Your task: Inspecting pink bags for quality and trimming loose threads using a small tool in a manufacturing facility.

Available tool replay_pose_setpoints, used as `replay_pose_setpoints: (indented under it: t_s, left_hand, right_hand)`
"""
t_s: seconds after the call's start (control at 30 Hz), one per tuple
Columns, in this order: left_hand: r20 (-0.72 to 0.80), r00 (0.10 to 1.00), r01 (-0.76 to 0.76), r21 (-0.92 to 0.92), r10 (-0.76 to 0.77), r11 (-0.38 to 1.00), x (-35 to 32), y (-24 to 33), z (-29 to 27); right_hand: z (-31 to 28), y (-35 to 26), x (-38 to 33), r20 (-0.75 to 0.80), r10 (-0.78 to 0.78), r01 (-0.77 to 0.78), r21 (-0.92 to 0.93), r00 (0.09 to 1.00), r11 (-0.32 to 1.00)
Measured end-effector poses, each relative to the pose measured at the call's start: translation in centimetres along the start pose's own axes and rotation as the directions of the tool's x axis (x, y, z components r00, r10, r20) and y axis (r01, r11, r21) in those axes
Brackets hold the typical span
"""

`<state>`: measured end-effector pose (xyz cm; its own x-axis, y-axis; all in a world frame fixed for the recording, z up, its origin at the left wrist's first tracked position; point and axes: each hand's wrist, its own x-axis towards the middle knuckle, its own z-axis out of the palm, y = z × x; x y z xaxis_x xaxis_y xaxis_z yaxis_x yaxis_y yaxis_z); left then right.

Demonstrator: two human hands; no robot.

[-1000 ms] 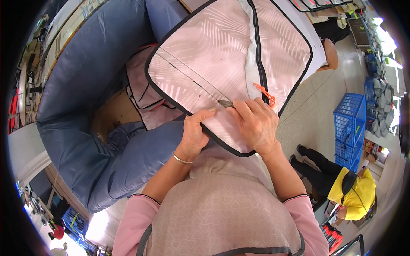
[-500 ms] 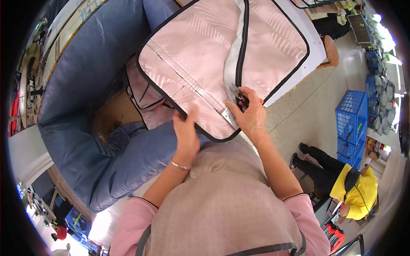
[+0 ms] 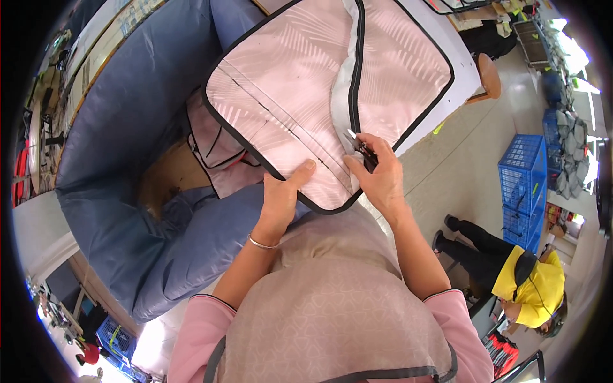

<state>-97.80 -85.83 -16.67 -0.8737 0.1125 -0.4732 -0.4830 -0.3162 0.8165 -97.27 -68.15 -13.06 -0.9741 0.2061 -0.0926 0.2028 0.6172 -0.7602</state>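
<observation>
A pink fabric panel (image 3: 281, 76) with a pale leaf pattern and black bound edges lies before me. A black zipper (image 3: 355, 83) with a white strip alongside it runs down the panel. My left hand (image 3: 281, 198) pinches the panel's near left edge, thumb on top and fingers hidden beneath. In my right hand (image 3: 383, 175) is a pair of small thread snips (image 3: 365, 153), dark-handled, with the metal tips pointing up and left beside the zipper's near end. That hand's thumb rests against the panel near its lower right edge.
A padded blue fabric bin (image 3: 121, 127) curves round the left side, with more pink pieces (image 3: 217, 147) inside. Under the panel is a white tabletop (image 3: 440, 115). Blue crates (image 3: 523, 185) and a person in yellow (image 3: 530, 287) are at the right, near a wooden stool (image 3: 490, 75).
My left hand has settled on the panel's edge, its thumb now lying flat on the fabric. The white label near my right thumb is no longer visible. The panel has shifted slightly left.
</observation>
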Motion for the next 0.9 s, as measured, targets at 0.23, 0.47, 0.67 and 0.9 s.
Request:
replay_pose_setpoints:
  t_s: [0.23, 0.47, 0.67, 0.9]
  left_hand:
    - [0.168, 0.984, 0.142, -0.497, -0.065, 0.856, -0.5, 0.8, 0.5]
    - [0.23, 0.972, 0.164, -0.537, -0.044, 0.827, -0.8, 0.4, 1.1]
    - [0.236, 0.972, 0.14, -0.529, -0.014, 0.837, -0.9, 0.0, 1.4]
    - [0.224, 0.974, 0.14, -0.528, -0.022, 0.838, -0.7, -0.6, 1.9]
  right_hand:
    - [-2.8, -5.8, -2.0, -0.115, -0.102, 0.11, 0.065, 0.988, 0.992]
    - [-1.8, -5.6, -3.0, -0.078, -0.418, 0.354, -0.404, 0.905, 0.844]
    - [-1.8, -5.7, -2.7, -0.064, -0.434, 0.351, -0.487, 0.899, 0.8]
    - [-1.7, -5.2, -2.2, -0.084, -0.498, 0.383, -0.533, 0.863, 0.755]
